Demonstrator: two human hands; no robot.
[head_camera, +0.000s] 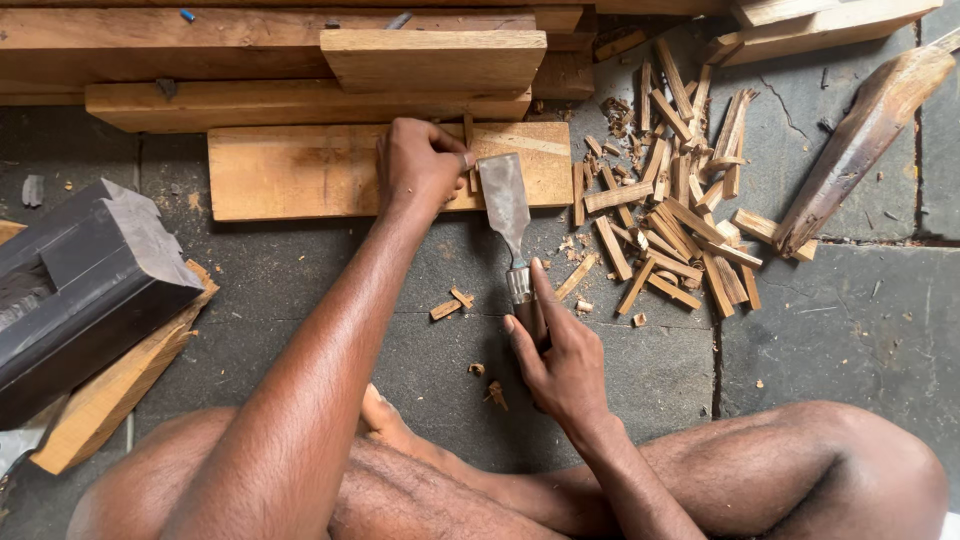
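While the person sits cross-legged on the stone floor (850, 330), the left hand (420, 165) is clenched around a thin wood strip (468, 135), holding it upright on the flat board (290, 170). The right hand (560, 365) grips the handle of a wide-bladed chisel (505, 205), index finger stretched along the ferrule; the blade lies tilted over the board's near edge, tip just beside the strip and the left thumb. To the right of the board is a loose pile of split wood sticks (670, 210), with a few chips on the floor near the chisel handle. Longer planks (300, 100) are stacked behind the board. A dark block (80, 280) sits at left on a pale timber piece. A curved wooden piece (860, 140) lies at upper right.
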